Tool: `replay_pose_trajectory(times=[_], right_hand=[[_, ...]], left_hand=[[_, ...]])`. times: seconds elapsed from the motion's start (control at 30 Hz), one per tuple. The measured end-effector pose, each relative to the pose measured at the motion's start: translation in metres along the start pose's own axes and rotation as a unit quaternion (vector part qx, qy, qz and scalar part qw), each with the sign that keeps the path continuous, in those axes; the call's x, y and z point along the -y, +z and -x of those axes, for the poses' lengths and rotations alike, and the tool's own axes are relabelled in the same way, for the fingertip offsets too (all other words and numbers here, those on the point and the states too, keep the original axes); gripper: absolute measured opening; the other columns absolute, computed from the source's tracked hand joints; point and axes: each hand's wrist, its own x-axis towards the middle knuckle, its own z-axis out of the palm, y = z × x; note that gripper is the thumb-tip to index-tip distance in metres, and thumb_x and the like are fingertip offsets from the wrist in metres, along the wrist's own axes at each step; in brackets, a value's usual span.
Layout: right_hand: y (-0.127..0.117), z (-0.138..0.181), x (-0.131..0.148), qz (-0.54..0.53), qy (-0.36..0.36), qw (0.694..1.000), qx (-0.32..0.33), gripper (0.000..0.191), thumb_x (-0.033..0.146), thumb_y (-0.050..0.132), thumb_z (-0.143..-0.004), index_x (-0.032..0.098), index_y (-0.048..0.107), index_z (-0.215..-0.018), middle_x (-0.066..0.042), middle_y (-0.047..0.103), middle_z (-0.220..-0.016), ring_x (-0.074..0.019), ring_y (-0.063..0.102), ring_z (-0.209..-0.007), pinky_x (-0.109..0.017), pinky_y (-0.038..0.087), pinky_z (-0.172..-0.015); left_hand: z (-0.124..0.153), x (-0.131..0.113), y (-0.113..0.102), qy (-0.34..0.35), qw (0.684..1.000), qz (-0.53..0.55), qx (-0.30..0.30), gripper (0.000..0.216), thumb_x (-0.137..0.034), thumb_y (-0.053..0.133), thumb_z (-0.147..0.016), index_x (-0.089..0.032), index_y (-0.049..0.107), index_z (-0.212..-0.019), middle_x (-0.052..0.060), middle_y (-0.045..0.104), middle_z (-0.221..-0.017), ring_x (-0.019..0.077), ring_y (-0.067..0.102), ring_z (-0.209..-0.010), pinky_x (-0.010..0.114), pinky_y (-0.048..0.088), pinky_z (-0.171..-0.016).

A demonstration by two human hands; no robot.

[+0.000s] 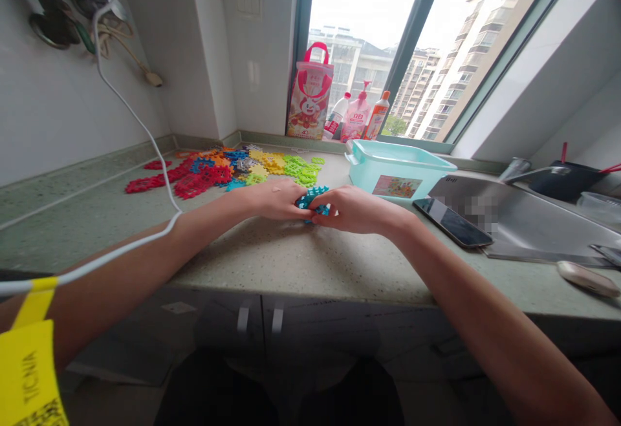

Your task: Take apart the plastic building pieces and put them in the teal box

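Both hands meet over the speckled green counter. My left hand and my right hand are each closed on a small cluster of teal plastic building pieces, held between the fingertips just above the counter. Behind them lies a spread of loose pieces sorted by colour: red, blue and orange, yellow, light green.
A mint-coloured plastic box stands right of the pile. A dark phone lies beside a steel sink. A pink bag and bottles stand on the windowsill. A white cable hangs at left.
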Motion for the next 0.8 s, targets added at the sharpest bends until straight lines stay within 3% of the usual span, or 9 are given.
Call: replay_pose_trajectory(times=[0.47,0.8], right_hand=[[-0.0002,0.0002,0.0017,-0.005,-0.003,1.0,0.009,0.021,0.03,0.067,-0.097,0.024,0.081,-0.112,-0.004,0.079,-0.094,-0.0154,0.065,-0.072,-0.027,0.041,-0.071],[0.0002,0.0023,0.0028,-0.007,-0.004,1.0,0.009,0.019,0.029,0.069,-0.096,0.023,0.08,-0.11,-0.005,0.078,-0.093,-0.0166,0.065,-0.073,-0.027,0.042,-0.072]], left_hand=[[0.0008,-0.0043,-0.003,-0.013,1.0,-0.014,0.015,0.053,-0.071,0.056,-0.095,-0.023,0.076,-0.096,0.004,0.069,-0.074,0.0202,0.057,-0.062,0.032,0.032,-0.059],[0.0002,-0.0004,0.0013,-0.003,1.0,-0.009,0.005,0.053,-0.071,0.057,-0.095,-0.021,0.075,-0.089,0.004,0.068,-0.072,0.0188,0.057,-0.062,0.031,0.031,-0.059]])
